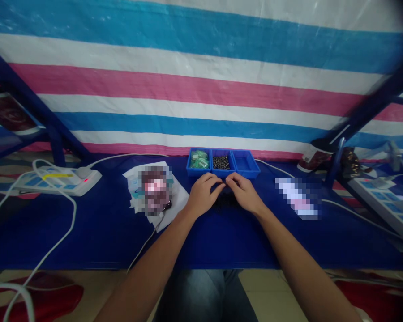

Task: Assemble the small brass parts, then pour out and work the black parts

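My left hand (204,193) and my right hand (244,192) come close together over the blue table, just in front of a blue three-part tray (249,173). Thumb and fingers are pinched on both hands; whatever sits between the fingertips is too small to make out. Beneath the hands lies a dark heap of small black pieces (226,203), partly hidden by them. The tray's left compartment holds green and whitish small pieces (199,159). In its middle compartment are many small dark, brassy-looking parts (220,163).
On the left, a blurred-out device lies on white paper (177,203) with a cable. A white power strip (77,181) with loose cords is further left. To the right are a pixelated phone-like object (297,199), a cup (312,156) and another power strip (386,201). Striped sheeting (201,80) hangs behind.
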A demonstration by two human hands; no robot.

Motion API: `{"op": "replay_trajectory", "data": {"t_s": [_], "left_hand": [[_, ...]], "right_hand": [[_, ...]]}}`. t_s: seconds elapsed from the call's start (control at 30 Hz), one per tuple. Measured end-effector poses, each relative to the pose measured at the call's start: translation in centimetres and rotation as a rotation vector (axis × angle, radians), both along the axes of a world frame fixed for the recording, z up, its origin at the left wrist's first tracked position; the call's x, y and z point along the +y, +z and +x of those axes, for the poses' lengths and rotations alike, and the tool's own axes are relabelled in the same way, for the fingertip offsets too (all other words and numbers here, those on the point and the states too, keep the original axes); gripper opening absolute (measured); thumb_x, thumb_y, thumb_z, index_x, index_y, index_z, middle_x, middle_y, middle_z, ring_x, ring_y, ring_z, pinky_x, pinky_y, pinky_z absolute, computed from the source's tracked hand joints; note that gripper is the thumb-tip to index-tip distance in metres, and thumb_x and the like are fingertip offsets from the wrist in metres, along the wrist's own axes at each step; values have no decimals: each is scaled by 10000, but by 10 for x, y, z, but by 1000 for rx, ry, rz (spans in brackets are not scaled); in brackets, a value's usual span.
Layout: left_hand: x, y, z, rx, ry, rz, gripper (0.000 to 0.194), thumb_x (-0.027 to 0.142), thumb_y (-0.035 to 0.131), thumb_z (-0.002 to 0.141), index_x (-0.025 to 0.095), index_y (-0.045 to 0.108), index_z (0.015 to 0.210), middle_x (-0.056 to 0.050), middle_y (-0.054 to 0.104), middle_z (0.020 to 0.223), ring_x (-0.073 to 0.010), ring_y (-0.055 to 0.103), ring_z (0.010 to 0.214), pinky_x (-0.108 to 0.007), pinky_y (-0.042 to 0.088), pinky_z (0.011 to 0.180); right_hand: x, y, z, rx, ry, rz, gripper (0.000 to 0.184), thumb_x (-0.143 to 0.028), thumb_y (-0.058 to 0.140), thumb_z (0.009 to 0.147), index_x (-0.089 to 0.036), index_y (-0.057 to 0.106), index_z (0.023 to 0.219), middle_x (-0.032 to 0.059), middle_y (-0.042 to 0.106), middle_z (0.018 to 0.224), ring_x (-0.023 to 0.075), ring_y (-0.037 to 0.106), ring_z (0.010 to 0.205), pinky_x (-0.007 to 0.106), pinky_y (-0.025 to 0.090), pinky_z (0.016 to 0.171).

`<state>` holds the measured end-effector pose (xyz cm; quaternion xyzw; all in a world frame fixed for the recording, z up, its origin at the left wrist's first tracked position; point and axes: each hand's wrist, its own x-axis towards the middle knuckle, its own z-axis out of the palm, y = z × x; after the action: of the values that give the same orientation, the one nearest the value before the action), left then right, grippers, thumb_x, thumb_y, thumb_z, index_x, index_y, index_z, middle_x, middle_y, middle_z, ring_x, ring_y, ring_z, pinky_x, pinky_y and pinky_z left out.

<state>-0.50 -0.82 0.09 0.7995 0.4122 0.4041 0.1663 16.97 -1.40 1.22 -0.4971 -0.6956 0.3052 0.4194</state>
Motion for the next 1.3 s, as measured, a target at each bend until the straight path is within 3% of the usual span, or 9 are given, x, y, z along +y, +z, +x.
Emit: {"op": "replay_trajectory", "data": {"t_s": [0.17,0.33,0.47,0.53,0.67,0.83,1.03,1.17,1.3], "left_hand": [[-3,5,1,-69,48,-33,311,335,545,944,248,553,1242,-38,618,1101,-170,598,930,-342,492,892],[-3,5,1,-83,62,-63,303,340,492,971,256,539,1259,-44,614,1115,-170,601,926,-346,494,884],[-3,3,1,-94,61,-69,324,337,498,966,255,516,1280,-48,614,1097,-172,600,909,-351,498,873],[-2,2,2,-104,75,-70,357,333,507,960,252,489,1307,-53,615,1092,-173,597,896,-354,502,862],[0,0,1,-89,113,-61,389,305,542,936,252,481,1316,-43,617,1071,-169,588,880,-355,501,855],[0,-2,0,-42,156,-64,322,273,549,923,250,548,1245,-32,619,1071,-167,592,877,-354,493,870],[2,-3,-2,16,186,-92,194,264,527,930,219,625,1091,-37,632,1055,-186,607,908,-348,494,858],[3,-5,0,54,156,-101,177,268,519,931,222,635,1056,-42,631,1060,-200,611,939,-348,495,853],[2,-4,1,62,134,-123,173,272,505,937,223,633,1043,-44,624,1065,-204,611,960,-345,493,856]], "right_hand": [[9,-4,5,334,-11,-210,370,-502,476,896,-211,481,667,0,539,674,157,536,674,285,453,711],[15,-4,12,667,-111,-359,341,-503,572,824,-219,434,693,-31,487,605,124,522,552,253,444,581],[15,-3,15,673,-336,-356,372,-541,591,792,-253,457,985,-35,573,691,112,530,488,229,387,469],[16,-4,16,622,-381,-362,396,-572,561,796,-251,456,1003,-39,566,662,107,503,449,223,343,429],[18,-9,18,399,-353,-268,307,-510,591,775,-214,565,855,-43,535,584,108,447,446,235,319,444],[15,-15,24,-11,-417,-42,210,-365,571,804,-196,680,862,-3,626,644,158,543,571,274,391,572],[36,10,25,-442,-388,139,263,-309,509,878,-216,716,1012,53,707,865,212,618,804,332,437,762],[77,33,9,-959,-239,9,269,-314,526,877,-255,751,1012,105,696,1052,294,567,1025,412,423,844],[109,34,-8,-1059,-205,-46,231,-233,600,805,-205,759,970,149,668,1150,350,506,1152,482,393,908]]}}
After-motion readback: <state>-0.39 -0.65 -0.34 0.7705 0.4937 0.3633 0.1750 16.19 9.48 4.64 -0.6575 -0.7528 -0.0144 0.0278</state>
